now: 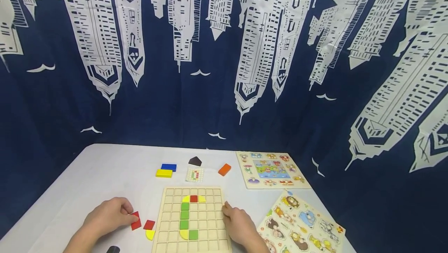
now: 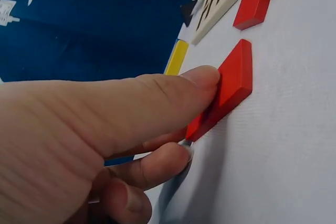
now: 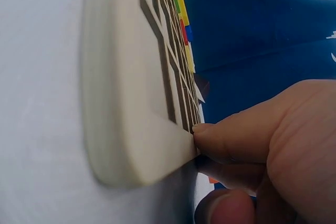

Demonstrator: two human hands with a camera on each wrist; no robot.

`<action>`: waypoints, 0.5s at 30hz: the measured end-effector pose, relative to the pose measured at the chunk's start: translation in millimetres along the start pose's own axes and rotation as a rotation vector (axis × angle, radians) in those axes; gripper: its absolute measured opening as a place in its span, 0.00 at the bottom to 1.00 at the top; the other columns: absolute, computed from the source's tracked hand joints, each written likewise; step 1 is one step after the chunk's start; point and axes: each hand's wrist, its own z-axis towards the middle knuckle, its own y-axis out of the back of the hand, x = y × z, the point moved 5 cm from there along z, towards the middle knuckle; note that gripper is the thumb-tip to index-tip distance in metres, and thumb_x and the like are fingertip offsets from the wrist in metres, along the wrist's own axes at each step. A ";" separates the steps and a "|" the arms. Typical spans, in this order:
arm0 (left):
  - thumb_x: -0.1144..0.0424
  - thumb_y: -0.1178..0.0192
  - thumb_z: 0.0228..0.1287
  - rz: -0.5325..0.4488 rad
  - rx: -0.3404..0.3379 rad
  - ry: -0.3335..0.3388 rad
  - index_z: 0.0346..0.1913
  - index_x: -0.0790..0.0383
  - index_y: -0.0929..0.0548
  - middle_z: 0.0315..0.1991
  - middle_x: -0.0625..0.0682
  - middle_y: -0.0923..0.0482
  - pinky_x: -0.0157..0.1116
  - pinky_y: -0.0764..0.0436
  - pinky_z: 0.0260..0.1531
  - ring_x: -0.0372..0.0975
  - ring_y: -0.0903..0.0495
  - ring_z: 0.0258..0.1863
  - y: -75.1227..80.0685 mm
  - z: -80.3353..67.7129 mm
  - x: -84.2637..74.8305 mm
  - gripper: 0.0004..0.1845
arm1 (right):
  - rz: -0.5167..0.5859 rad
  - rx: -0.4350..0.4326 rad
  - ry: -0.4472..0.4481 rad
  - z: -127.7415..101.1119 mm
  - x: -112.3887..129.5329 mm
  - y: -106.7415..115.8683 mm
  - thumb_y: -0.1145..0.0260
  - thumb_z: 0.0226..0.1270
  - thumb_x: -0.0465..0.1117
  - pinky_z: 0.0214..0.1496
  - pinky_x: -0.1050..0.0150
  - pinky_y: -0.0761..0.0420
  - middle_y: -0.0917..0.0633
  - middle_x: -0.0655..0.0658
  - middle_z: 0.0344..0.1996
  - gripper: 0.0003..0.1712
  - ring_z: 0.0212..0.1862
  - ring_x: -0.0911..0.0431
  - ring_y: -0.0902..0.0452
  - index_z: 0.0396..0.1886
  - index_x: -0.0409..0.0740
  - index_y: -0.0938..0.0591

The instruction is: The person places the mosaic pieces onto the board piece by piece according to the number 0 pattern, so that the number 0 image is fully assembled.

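My left hand (image 1: 109,217) pinches a red square tile (image 1: 136,222) left of the wooden grid board (image 1: 168,214). In the left wrist view the thumb lies on the tile's (image 2: 236,80) face and the fingertips are at its lower edge. Another red tile (image 1: 149,225) and a yellow quarter-round piece (image 1: 149,234) lie between that hand and the board. My right hand (image 1: 239,225) grips the board's right edge, thumb on top. Set in the grid are green squares (image 1: 184,215), a red square (image 1: 194,198) and yellow quarter-rounds (image 1: 184,234), forming a C-like shape.
Behind the board lie a small pattern card (image 1: 195,175), a dark pentagon piece (image 1: 195,161), blue (image 1: 169,167), yellow (image 1: 163,173) and orange (image 1: 224,169) blocks. Two picture puzzles (image 1: 250,184) (image 1: 280,222) are at the right. A black object (image 1: 113,249) sits at the front edge.
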 end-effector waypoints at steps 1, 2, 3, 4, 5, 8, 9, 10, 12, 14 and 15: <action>0.48 0.19 0.47 0.002 0.000 0.000 0.35 0.56 0.15 0.25 0.46 0.22 0.39 0.26 0.29 0.41 0.26 0.28 -1.0 -0.7 -0.5 0.20 | -0.001 0.002 0.002 0.0 0.2 -0.6 0.36 0.72 0.35 0.60 0.39 0.21 0.21 0.31 0.65 0.20 0.61 0.33 0.20 0.61 0.34 0.17; 0.48 0.19 0.47 0.004 -0.001 -0.001 0.35 0.57 0.15 0.25 0.47 0.22 0.39 0.26 0.29 0.41 0.26 0.28 -1.8 -1.4 -0.8 0.20 | -0.003 0.003 0.004 0.0 0.4 -0.9 0.36 0.72 0.35 0.60 0.39 0.21 0.21 0.31 0.65 0.20 0.61 0.33 0.20 0.61 0.34 0.17; 0.49 0.19 0.48 0.005 -0.002 -0.004 0.35 0.57 0.15 0.25 0.47 0.22 0.39 0.26 0.29 0.41 0.26 0.28 -2.5 -2.0 -1.1 0.20 | -0.003 0.003 0.005 0.1 0.5 -1.3 0.36 0.72 0.35 0.60 0.39 0.21 0.21 0.31 0.65 0.20 0.61 0.33 0.20 0.61 0.34 0.17; 0.49 0.19 0.48 0.006 0.000 -0.006 0.35 0.57 0.16 0.25 0.47 0.22 0.40 0.26 0.29 0.41 0.26 0.28 -3.1 -2.4 -1.3 0.20 | -0.003 0.001 0.005 0.1 0.8 -1.4 0.36 0.72 0.35 0.60 0.39 0.21 0.21 0.31 0.65 0.20 0.61 0.33 0.20 0.61 0.33 0.17; 0.50 0.19 0.48 0.006 0.000 -0.003 0.35 0.58 0.16 0.25 0.47 0.22 0.40 0.26 0.29 0.41 0.26 0.27 -3.4 -2.5 -1.6 0.20 | -0.004 0.000 0.005 0.2 0.8 -1.6 0.36 0.72 0.35 0.60 0.39 0.21 0.21 0.31 0.65 0.20 0.61 0.33 0.20 0.61 0.33 0.17; 0.51 0.19 0.49 0.000 0.004 0.009 0.34 0.58 0.16 0.25 0.48 0.23 0.40 0.25 0.30 0.41 0.26 0.27 -3.9 -1.9 -2.5 0.19 | -0.004 -0.001 0.001 0.7 0.3 -2.0 0.36 0.72 0.35 0.60 0.39 0.22 0.21 0.31 0.65 0.20 0.61 0.33 0.20 0.61 0.33 0.17; 0.52 0.20 0.49 0.000 0.005 0.013 0.34 0.58 0.16 0.25 0.48 0.23 0.39 0.25 0.30 0.41 0.26 0.27 -3.8 -1.6 -2.8 0.18 | -0.003 0.000 -0.001 0.8 0.1 -2.2 0.36 0.72 0.35 0.60 0.39 0.22 0.21 0.31 0.65 0.20 0.61 0.33 0.20 0.61 0.33 0.17; 0.52 0.20 0.50 -0.004 0.007 0.014 0.34 0.58 0.17 0.25 0.48 0.23 0.39 0.25 0.30 0.41 0.26 0.27 -3.9 -1.1 -2.8 0.18 | -0.004 0.000 -0.001 0.9 0.0 -2.2 0.36 0.72 0.35 0.60 0.39 0.22 0.21 0.31 0.65 0.20 0.61 0.33 0.20 0.61 0.33 0.17; 0.52 0.21 0.51 -0.014 0.007 0.016 0.34 0.58 0.17 0.25 0.47 0.22 0.39 0.25 0.31 0.41 0.26 0.28 -3.7 -0.2 -2.9 0.17 | -0.006 0.001 -0.002 1.0 0.0 -2.1 0.36 0.72 0.35 0.60 0.39 0.22 0.21 0.32 0.65 0.20 0.61 0.33 0.20 0.60 0.34 0.17; 0.51 0.21 0.53 -0.020 0.006 0.015 0.33 0.57 0.17 0.25 0.47 0.23 0.39 0.25 0.31 0.41 0.26 0.28 -3.6 0.4 -2.7 0.17 | -0.006 0.001 -0.002 1.0 0.2 -2.0 0.36 0.72 0.35 0.60 0.38 0.22 0.21 0.32 0.65 0.20 0.61 0.33 0.20 0.60 0.34 0.17; 0.51 0.22 0.53 -0.024 0.005 0.012 0.33 0.57 0.17 0.25 0.48 0.23 0.39 0.25 0.31 0.41 0.26 0.28 -3.8 0.6 -2.1 0.17 | -0.006 0.001 -0.002 1.0 0.4 -1.9 0.36 0.72 0.35 0.60 0.38 0.22 0.21 0.32 0.65 0.20 0.61 0.33 0.20 0.60 0.34 0.17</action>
